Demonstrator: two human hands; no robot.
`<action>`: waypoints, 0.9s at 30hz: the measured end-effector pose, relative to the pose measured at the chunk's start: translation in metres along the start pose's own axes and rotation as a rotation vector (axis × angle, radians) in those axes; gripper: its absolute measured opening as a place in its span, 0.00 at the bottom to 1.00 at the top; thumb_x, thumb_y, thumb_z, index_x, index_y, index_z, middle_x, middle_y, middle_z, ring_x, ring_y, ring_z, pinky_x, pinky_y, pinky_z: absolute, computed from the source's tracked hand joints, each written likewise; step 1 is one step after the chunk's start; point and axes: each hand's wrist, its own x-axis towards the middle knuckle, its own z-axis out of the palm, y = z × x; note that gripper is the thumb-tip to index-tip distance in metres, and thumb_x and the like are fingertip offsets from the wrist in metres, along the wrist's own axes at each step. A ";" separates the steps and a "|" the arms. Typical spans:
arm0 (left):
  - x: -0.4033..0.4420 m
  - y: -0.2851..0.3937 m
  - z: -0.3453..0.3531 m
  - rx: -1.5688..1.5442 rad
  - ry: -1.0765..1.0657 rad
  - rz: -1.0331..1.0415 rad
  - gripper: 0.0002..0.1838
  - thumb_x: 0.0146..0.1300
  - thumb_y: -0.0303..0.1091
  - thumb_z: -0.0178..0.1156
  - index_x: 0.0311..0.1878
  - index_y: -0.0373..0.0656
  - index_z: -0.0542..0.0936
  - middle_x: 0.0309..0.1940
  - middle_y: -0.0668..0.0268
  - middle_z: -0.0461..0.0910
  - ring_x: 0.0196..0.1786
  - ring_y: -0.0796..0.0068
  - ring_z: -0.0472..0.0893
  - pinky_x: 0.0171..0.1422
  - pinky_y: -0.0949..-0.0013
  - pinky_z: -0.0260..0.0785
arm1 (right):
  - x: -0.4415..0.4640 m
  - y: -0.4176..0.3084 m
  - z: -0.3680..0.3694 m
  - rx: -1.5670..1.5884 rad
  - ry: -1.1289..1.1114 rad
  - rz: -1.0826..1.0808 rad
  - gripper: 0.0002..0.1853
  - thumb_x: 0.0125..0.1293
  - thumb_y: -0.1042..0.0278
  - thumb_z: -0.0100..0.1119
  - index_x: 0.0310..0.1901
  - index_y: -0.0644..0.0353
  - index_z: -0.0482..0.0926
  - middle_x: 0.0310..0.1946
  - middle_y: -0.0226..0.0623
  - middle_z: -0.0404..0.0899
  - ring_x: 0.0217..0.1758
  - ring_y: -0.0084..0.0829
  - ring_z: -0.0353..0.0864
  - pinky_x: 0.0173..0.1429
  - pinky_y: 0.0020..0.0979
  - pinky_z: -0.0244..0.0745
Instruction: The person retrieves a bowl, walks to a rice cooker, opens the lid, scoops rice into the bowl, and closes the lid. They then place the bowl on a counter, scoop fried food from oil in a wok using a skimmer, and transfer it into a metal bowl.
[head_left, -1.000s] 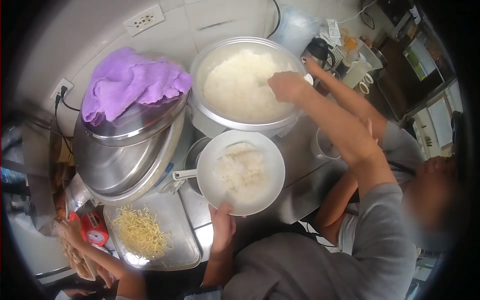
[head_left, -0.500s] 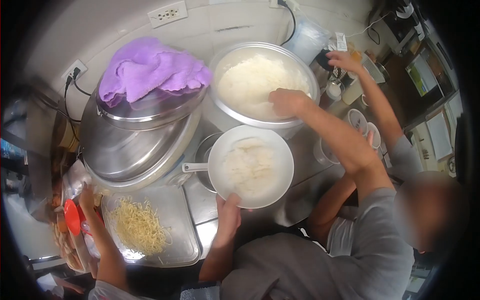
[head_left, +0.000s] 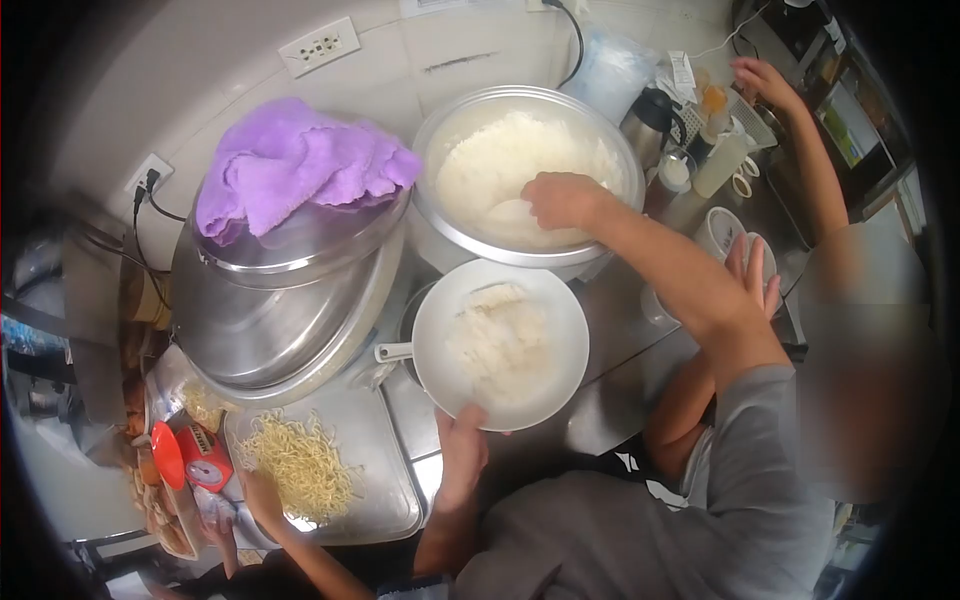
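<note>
My left hand (head_left: 464, 452) grips the near rim of a white bowl (head_left: 572, 375), which holds a layer of white rice (head_left: 500, 345). A light handle (head_left: 394, 352) juts out at the bowl's left; I cannot tell whether it belongs to the bowl or the pot beneath. My right hand (head_left: 568, 202) reaches into a large metal rice pot (head_left: 430, 200) just beyond the bowl. It is closed on what looks like a white rice paddle (head_left: 510, 213), whose pale blade rests among the rice. The fingers partly hide the paddle.
Left are big steel lids (head_left: 270, 330) topped by a purple towel (head_left: 300, 165). A co-worker's hand (head_left: 264, 498) reaches over a tray (head_left: 400, 500) with noodles (head_left: 300, 470); a red scale (head_left: 205, 465) stands beside. At right another co-worker's hand (head_left: 755, 270) is near white tubs (head_left: 720, 230).
My right hand has shifted slightly left in the pot, and rice in the bowl looks more heaped. The left co-worker's hand moved onto the noodle tray; the right co-worker's raised hand moved away from the black-topped jug.
</note>
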 end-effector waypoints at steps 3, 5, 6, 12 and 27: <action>0.002 -0.002 -0.002 -0.014 -0.022 0.004 0.26 0.49 0.23 0.44 0.56 0.26 0.66 0.39 0.52 0.77 0.30 0.67 0.79 0.24 0.70 0.73 | -0.006 0.000 0.001 0.101 -0.016 -0.029 0.14 0.55 0.69 0.54 0.43 0.62 0.80 0.42 0.45 0.81 0.46 0.45 0.80 0.48 0.42 0.76; 0.003 -0.003 -0.002 -0.025 -0.032 0.017 0.26 0.50 0.23 0.45 0.56 0.26 0.66 0.39 0.53 0.77 0.30 0.67 0.79 0.24 0.70 0.73 | -0.004 0.004 0.009 0.110 0.003 -0.067 0.14 0.56 0.67 0.54 0.42 0.62 0.80 0.42 0.46 0.80 0.47 0.45 0.80 0.50 0.43 0.75; 0.003 -0.003 -0.002 -0.029 -0.032 0.018 0.26 0.50 0.23 0.45 0.56 0.27 0.66 0.39 0.53 0.77 0.30 0.67 0.79 0.24 0.70 0.73 | -0.004 0.006 0.013 0.115 0.012 -0.087 0.14 0.56 0.66 0.54 0.42 0.62 0.80 0.42 0.47 0.80 0.47 0.45 0.80 0.50 0.43 0.75; 0.002 -0.001 -0.001 -0.010 -0.006 0.021 0.26 0.50 0.23 0.45 0.56 0.26 0.66 0.40 0.51 0.77 0.30 0.68 0.79 0.24 0.71 0.72 | -0.009 0.019 0.022 0.242 0.124 -0.224 0.15 0.57 0.63 0.57 0.42 0.64 0.80 0.42 0.50 0.80 0.48 0.49 0.78 0.51 0.44 0.73; 0.001 0.017 -0.002 0.052 -0.065 0.002 0.23 0.53 0.26 0.45 0.54 0.26 0.68 0.39 0.52 0.79 0.31 0.68 0.81 0.22 0.73 0.72 | -0.017 0.053 -0.008 0.699 -0.061 0.038 0.08 0.61 0.67 0.57 0.30 0.63 0.74 0.15 0.33 0.70 0.13 0.22 0.68 0.15 0.27 0.58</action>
